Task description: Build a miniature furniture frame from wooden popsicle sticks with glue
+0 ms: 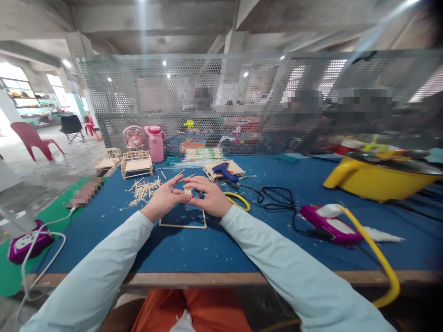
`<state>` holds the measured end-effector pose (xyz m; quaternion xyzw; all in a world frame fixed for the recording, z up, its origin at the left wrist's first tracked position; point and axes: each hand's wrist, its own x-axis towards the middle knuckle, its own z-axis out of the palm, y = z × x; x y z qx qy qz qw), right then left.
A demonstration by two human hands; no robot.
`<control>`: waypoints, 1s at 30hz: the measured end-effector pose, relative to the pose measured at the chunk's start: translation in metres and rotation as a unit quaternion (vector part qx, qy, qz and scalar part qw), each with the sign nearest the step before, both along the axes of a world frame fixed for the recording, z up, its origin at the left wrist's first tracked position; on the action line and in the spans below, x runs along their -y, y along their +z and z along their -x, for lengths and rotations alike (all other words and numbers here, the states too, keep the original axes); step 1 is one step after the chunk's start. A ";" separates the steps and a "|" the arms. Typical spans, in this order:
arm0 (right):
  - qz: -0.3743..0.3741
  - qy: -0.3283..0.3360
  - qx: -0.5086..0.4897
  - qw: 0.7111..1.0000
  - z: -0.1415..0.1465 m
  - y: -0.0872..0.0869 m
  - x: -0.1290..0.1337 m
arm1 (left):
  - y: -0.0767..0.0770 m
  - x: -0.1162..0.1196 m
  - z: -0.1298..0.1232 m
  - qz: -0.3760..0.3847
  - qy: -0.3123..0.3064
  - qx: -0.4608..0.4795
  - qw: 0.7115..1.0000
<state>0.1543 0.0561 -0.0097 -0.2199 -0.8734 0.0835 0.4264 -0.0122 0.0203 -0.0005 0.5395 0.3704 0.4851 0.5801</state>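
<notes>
Between the fingertips of my left hand (165,198) and my right hand (210,197) is a small bundle of short wooden sticks (188,191), gripped from both sides above the blue table. Under my hands a thin wooden frame (183,226) lies flat; its far part is hidden. A pile of short sticks (143,191) is beyond and left of my left hand. Beyond my right hand a blue glue gun (225,172) rests on a wooden stick piece (238,168).
Small wooden stick models (136,163) and a pink bottle (156,145) stand at the back left. A black cable (277,196), a purple power strip (332,224) and a yellow pan (377,177) are to the right. Blurred people sit behind the mesh screen (145,92).
</notes>
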 end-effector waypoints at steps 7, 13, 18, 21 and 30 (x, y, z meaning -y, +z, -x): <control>-0.011 -0.038 -0.029 0.999 0.000 0.003 0.002 | -0.002 0.002 -0.004 0.052 0.070 -0.020 0.996; -0.010 -0.019 -0.031 0.999 0.001 0.002 0.003 | -0.006 -0.001 0.001 -0.037 0.040 -0.093 0.994; -0.009 -0.007 -0.023 1.000 0.001 -0.001 0.002 | -0.005 -0.001 0.003 -0.108 0.053 -0.161 0.980; -0.014 -0.005 -0.017 1.000 0.002 -0.002 0.001 | -0.005 0.000 0.002 -0.111 0.044 -0.162 0.979; -0.021 -0.007 0.005 1.000 0.002 -0.001 0.001 | -0.013 0.000 -0.001 -0.036 -0.007 -0.060 0.997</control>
